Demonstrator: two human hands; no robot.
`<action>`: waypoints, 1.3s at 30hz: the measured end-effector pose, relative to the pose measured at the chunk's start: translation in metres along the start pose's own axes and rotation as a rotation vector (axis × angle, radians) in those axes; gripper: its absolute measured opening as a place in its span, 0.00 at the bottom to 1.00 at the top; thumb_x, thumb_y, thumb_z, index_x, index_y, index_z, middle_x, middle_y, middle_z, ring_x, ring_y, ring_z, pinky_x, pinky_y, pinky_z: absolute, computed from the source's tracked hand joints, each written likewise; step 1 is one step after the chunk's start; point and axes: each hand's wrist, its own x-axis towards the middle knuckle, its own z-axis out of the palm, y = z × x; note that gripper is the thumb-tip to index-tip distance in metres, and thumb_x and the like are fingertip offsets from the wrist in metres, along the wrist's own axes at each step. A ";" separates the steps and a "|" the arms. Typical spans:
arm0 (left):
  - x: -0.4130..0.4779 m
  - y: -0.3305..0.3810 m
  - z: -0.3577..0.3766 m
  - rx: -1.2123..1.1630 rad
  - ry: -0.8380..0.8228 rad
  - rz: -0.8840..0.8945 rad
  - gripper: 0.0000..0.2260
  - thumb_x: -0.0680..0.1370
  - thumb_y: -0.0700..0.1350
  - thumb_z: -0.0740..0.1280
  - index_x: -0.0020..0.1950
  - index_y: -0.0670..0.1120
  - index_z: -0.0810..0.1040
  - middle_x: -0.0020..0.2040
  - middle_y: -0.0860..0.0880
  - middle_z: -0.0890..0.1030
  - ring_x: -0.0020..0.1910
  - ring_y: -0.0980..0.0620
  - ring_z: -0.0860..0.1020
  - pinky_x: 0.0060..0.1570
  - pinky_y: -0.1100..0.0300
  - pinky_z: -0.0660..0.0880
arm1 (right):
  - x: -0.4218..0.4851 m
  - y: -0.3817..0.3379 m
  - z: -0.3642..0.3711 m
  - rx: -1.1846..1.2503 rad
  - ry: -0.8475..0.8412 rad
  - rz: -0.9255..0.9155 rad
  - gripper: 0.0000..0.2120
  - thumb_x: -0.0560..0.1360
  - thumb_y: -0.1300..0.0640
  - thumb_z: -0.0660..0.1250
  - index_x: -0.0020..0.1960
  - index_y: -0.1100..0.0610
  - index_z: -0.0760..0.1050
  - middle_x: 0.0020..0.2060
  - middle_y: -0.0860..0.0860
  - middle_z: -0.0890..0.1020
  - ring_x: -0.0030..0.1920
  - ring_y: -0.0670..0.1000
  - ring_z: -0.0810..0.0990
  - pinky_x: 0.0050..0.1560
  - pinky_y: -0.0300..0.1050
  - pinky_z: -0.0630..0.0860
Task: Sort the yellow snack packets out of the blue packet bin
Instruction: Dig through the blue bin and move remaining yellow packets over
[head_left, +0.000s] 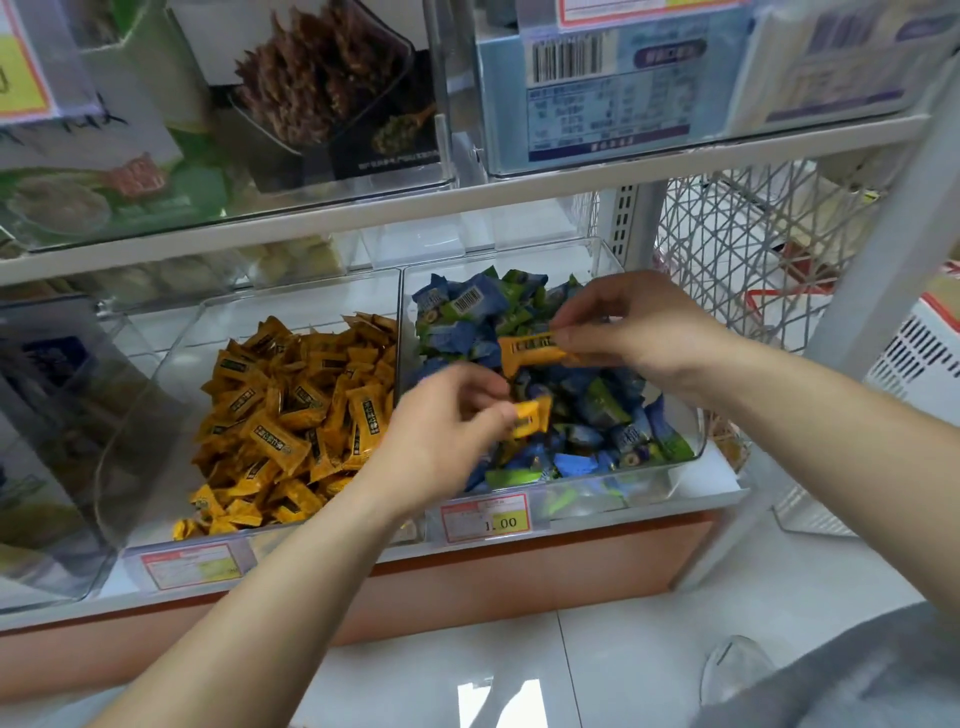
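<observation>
Two clear bins sit side by side on the lower shelf. The right bin (698, 441) holds several blue and green packets (618, 410). The left bin (171, 358) holds a heap of yellow packets (291, 415). My right hand (639, 332) is over the blue bin and pinches a yellow packet (530, 351) by its right end. My left hand (447, 436) is at the blue bin's front left and grips another yellow packet (531, 418), which sticks out between its fingers.
An upper shelf (467, 200) with clear bins of boxed goods overhangs close above both hands. Price tags (485, 517) line the shelf front. A white wire basket (753, 234) stands to the right, and tiled floor lies below.
</observation>
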 end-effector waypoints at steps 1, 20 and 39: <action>0.000 0.002 -0.001 -0.153 0.060 -0.057 0.13 0.77 0.46 0.72 0.61 0.47 0.77 0.47 0.52 0.84 0.42 0.53 0.84 0.40 0.57 0.81 | -0.001 0.000 0.005 0.134 0.015 0.036 0.07 0.71 0.69 0.74 0.41 0.59 0.81 0.38 0.54 0.84 0.40 0.52 0.85 0.42 0.42 0.83; -0.011 -0.046 -0.106 0.697 0.327 -0.114 0.14 0.79 0.52 0.67 0.64 0.52 0.79 0.60 0.48 0.82 0.57 0.46 0.79 0.47 0.57 0.70 | 0.015 0.039 0.054 -0.782 -0.375 0.016 0.30 0.71 0.51 0.75 0.71 0.48 0.70 0.60 0.46 0.76 0.54 0.45 0.73 0.50 0.38 0.69; -0.003 -0.021 -0.023 1.053 -0.078 0.311 0.17 0.77 0.61 0.58 0.54 0.57 0.83 0.55 0.58 0.81 0.58 0.55 0.77 0.72 0.53 0.58 | 0.017 0.062 0.076 -0.838 -0.277 -0.048 0.32 0.67 0.50 0.78 0.66 0.52 0.69 0.59 0.52 0.77 0.57 0.55 0.77 0.48 0.44 0.72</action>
